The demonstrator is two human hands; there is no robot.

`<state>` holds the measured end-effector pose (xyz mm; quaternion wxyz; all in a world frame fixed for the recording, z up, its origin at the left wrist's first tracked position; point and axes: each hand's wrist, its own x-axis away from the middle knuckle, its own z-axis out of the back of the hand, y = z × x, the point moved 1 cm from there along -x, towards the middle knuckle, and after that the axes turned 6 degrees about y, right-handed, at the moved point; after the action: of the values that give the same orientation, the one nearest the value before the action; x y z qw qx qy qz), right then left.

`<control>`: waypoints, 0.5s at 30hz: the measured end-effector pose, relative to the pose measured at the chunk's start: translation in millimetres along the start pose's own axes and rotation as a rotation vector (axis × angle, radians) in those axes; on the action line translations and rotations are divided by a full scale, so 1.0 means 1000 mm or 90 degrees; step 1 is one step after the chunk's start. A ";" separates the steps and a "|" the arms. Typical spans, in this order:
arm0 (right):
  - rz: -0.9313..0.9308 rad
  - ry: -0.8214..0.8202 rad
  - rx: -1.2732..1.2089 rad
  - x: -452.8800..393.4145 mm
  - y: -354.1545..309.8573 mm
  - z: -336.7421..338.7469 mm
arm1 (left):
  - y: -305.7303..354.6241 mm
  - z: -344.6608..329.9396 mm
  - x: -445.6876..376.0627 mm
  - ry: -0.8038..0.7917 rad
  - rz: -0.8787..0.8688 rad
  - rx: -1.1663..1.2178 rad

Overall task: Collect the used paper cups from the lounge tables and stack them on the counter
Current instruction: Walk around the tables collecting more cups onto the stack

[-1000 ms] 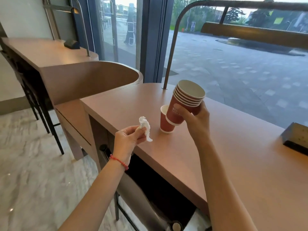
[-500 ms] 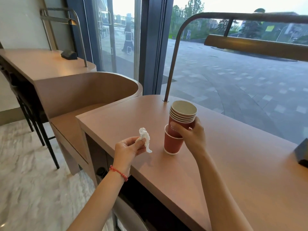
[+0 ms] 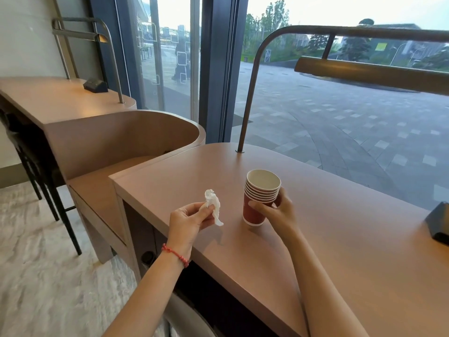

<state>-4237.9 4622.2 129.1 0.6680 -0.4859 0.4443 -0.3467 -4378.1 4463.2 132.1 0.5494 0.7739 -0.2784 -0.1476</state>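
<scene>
A nested stack of red paper cups (image 3: pixel 261 198) stands upright on the wooden counter (image 3: pixel 340 239), the right hand (image 3: pixel 277 210) wrapped around it, apparently steadying it; the left hand (image 3: pixel 189 220) pinches a crumpled tissue (image 3: pixel 213 205), likely collected rubbish.

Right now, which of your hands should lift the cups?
Probably the right hand: it already grips the stack of red cups. The left hand is pinching a crumpled tissue.
</scene>
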 end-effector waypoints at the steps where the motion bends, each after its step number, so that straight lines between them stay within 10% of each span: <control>1: -0.004 -0.004 0.005 0.000 0.002 0.000 | 0.001 0.001 0.000 0.003 -0.002 0.000; 15: 0.072 -0.086 -0.050 0.021 -0.039 -0.025 | 0.017 0.033 0.025 0.112 -0.058 -0.002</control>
<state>-4254.4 4584.0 158.1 0.6954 -0.5083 0.4382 -0.2569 -4380.2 4419.1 138.3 0.5656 0.7948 -0.1938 -0.1045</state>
